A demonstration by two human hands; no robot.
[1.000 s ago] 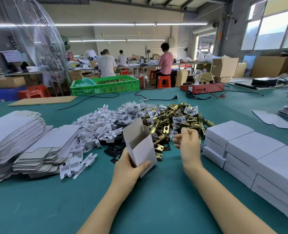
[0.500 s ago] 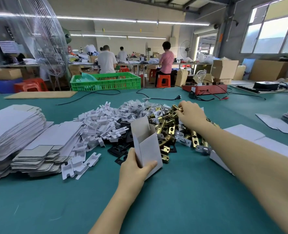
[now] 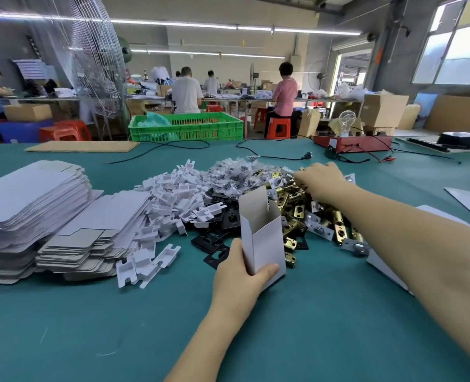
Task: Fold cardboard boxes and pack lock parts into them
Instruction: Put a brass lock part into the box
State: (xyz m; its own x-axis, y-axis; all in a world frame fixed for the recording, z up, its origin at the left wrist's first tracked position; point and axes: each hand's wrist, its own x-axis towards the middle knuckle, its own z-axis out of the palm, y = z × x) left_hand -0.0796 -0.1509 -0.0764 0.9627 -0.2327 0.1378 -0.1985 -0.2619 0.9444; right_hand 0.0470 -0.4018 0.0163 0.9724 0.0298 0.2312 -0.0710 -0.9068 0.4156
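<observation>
— Right, from the head camera, where is the box relative to the hands?

— The left hand (image 3: 239, 274) grips the folded white carton (image 3: 261, 232) by its lower end, thumb across the front face and the other fingers behind. The carton stands nearly upright, tilted slightly, with its top flap raised and its mouth open. It sits just in front of the heap of brass latch parts (image 3: 297, 213).

— And the right hand?

— The right hand (image 3: 320, 181) is stretched forward, well apart from the carton, past it and to its right. It lies on the far side of the brass heap with fingers curled down into the parts. Whether it has actually closed round one, I cannot tell; the fingertips are buried in the pile.

— What else is on the bench?

— The green bench (image 3: 118, 326) carries a tall stack of flat carton blanks (image 3: 32, 199) at the left, then a mound of white plastic inserts (image 3: 173, 199), and black strike plates (image 3: 217, 238) touching the brass heap. Small bagged pieces (image 3: 233, 172) lie behind those. White closed boxes (image 3: 388, 266) show partly under the right forearm. Further back stand a green crate (image 3: 187, 128) and a red device (image 3: 352, 142) with wires.
</observation>
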